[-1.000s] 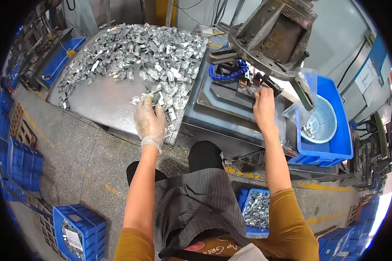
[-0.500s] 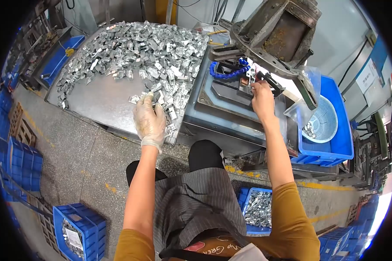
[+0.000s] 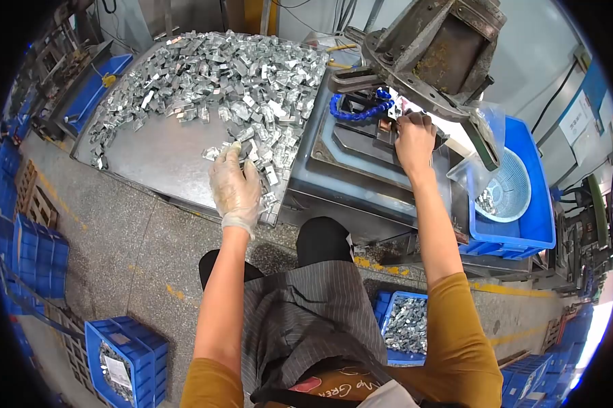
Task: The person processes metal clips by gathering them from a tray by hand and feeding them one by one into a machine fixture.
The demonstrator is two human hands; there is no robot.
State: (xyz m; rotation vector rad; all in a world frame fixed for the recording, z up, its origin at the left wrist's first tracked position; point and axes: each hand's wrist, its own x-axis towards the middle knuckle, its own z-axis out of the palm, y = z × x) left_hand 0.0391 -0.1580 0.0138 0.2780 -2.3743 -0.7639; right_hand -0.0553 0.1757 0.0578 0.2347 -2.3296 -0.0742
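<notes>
My left hand [image 3: 235,185], in a thin pale glove, rests at the near edge of a heap of small silvery metal parts [image 3: 259,129] on the metal table. Its fingers are apart, with the fingertips against a few parts; no part is plainly held. My bare right hand [image 3: 416,143] is at the fixture under the machine head, fingers curled over a black lever [image 3: 441,140] that the hand mostly hides. Just left of these fingers sits a small copper-coloured block [image 3: 385,126] in the fixture. A blue segmented hose [image 3: 357,115] curves beside it.
The heavy machine head [image 3: 432,58] overhangs the right hand. At right, a light-blue basket [image 3: 512,194] with some parts stands in a blue crate [image 3: 548,224]. Below are a blue bin [image 3: 407,358] of parts and another blue crate [image 3: 150,364]. The table [image 3: 157,153] has a raised edge.
My right hand has shifted slightly right and up from beside the copper-coloured block, and its fingers have curled over the black lever. My left hand stays nearly still at the heap.
</notes>
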